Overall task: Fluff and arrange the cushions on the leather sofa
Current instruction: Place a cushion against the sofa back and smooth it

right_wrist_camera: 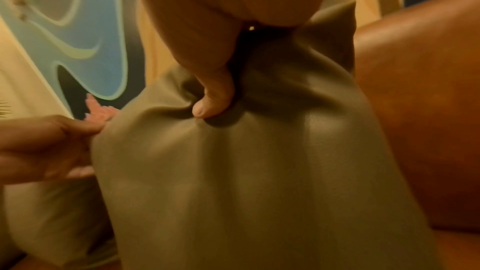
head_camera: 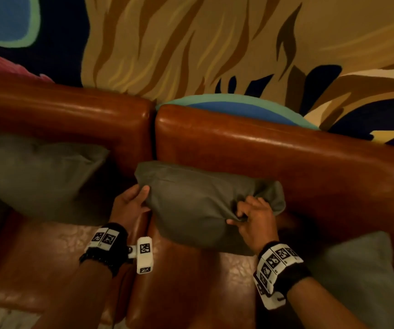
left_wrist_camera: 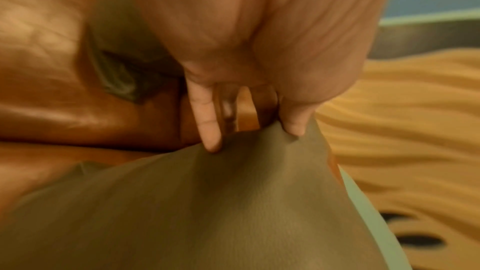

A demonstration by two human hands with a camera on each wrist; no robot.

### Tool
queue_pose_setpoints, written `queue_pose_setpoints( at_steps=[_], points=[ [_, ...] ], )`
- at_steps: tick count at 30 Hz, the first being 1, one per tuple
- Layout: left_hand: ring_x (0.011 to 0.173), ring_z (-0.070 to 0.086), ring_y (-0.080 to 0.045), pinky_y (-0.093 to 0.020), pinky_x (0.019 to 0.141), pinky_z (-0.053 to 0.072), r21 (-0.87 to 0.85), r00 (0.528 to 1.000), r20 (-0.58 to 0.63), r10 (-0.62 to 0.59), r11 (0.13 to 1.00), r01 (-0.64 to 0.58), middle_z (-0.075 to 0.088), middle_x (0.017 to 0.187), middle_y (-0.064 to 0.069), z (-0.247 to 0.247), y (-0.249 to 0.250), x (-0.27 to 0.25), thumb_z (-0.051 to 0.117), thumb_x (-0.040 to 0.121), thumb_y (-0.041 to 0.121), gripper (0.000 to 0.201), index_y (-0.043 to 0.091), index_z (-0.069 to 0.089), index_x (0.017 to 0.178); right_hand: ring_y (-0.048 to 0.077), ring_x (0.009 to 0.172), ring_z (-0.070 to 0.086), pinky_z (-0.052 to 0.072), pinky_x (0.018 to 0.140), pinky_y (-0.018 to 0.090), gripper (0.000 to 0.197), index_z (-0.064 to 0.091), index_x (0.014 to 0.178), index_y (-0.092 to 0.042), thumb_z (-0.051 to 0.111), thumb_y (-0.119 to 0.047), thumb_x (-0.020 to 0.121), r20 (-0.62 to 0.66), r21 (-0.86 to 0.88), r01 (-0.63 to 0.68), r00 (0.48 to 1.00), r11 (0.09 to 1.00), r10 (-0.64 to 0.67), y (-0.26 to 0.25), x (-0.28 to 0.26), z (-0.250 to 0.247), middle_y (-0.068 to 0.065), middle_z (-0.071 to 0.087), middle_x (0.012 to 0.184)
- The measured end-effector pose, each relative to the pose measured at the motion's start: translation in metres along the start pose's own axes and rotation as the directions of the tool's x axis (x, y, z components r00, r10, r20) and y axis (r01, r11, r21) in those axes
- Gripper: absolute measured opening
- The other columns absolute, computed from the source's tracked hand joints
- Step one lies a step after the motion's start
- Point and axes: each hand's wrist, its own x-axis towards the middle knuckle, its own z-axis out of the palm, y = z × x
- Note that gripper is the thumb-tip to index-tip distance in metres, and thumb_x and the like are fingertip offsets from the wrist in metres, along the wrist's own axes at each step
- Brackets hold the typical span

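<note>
Both hands hold olive cushion [head_camera: 198,205] against leather sofa [head_camera: 262,148] backrest.
Left hand [head_camera: 129,205] clasps its left edge; right hand [head_camera: 254,219] pinches bunched fabric at right edge.

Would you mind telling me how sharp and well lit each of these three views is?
Head view: dim and warm, glare streaks along the brown leather sofa backrest, the grey-green fabric cushion fairly sharp, the edges bowed by the wide lens. Left wrist view: soft, the left hand smeared. Right wrist view: blurred too, with shadowed folds under the right hand.
</note>
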Motion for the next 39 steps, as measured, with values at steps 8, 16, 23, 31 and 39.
queue_pose_setpoints(
  at_steps=[8, 16, 23, 31, 39],
  points=[
    [0.104, 0.075, -0.015, -0.025, 0.073, 0.063, 0.256, 0.991, 0.113, 0.073, 0.962, -0.1, 0.081, 0.089, 0.009, 0.013, 0.021, 0.019, 0.064, 0.105, 0.018, 0.018, 0.025, 0.077, 0.095, 0.021, 0.089, 0.052, 0.036, 0.085, 0.035, 0.05, 0.053, 0.077, -0.028, 0.097, -0.046, 0.062, 0.182, -0.018, -0.238, 0.954, 0.971, 0.237, 0.024, 0.01, -0.009, -0.009, 0.052, 0.09],
    [0.103, 0.074, -0.018, -0.054, 0.095, 0.06, 0.597, 0.984, 0.159, 0.084, 0.785, -0.163, 0.079, 0.101, 0.009, -0.009, 0.038, 0.027, 0.061, 0.073, 0.076, 0.047, 0.039, 0.076, 0.098, 0.03, 0.157, 0.021, 0.004, 0.129, 0.046, 0.109, 0.057, 0.141, -0.04, 0.085, -0.084, 0.045, 0.242, -0.194, -0.319, 0.901, 0.928, 0.36, 0.031, 0.016, -0.05, 0.006, 0.032, 0.169],
    [0.088, 0.079, -0.024, -0.055, 0.087, 0.064, 0.533, 0.996, -0.026, 0.089, 0.844, -0.061, 0.081, 0.088, 0.007, 0.0, 0.034, 0.018, 0.077, 0.093, 0.045, 0.007, 0.038, 0.075, 0.09, 0.028, 0.151, 0.041, 0.038, 0.118, 0.038, 0.107, 0.037, 0.162, -0.028, 0.094, -0.046, 0.073, 0.174, 0.398, -0.694, 0.7, 0.601, 0.693, 0.078, 0.013, -0.062, 0.007, 0.04, 0.167],
    [0.079, 0.076, -0.032, -0.058, 0.078, 0.064, 0.491, 0.978, -0.119, 0.173, 0.866, -0.093, 0.074, 0.083, -0.008, 0.005, 0.032, 0.021, 0.072, 0.089, 0.058, 0.035, 0.025, 0.066, 0.082, 0.017, 0.108, 0.066, 0.047, 0.093, 0.025, 0.03, 0.075, 0.125, -0.021, 0.078, -0.025, 0.095, 0.068, 0.458, -0.67, 0.681, 0.584, 0.729, 0.075, 0.032, -0.056, 0.003, 0.074, 0.117],
    [0.081, 0.077, -0.031, -0.04, 0.066, 0.067, 0.487, 0.98, -0.072, 0.183, 0.864, -0.126, 0.073, 0.092, -0.017, 0.009, 0.041, 0.022, 0.07, 0.101, 0.033, 0.03, 0.005, 0.066, 0.092, 0.023, 0.114, 0.07, 0.055, 0.104, 0.036, 0.03, 0.076, 0.124, -0.021, 0.077, -0.032, 0.095, 0.051, 0.477, -0.695, 0.633, 0.538, 0.772, 0.078, 0.039, -0.056, 0.006, 0.077, 0.119]
  ],
)
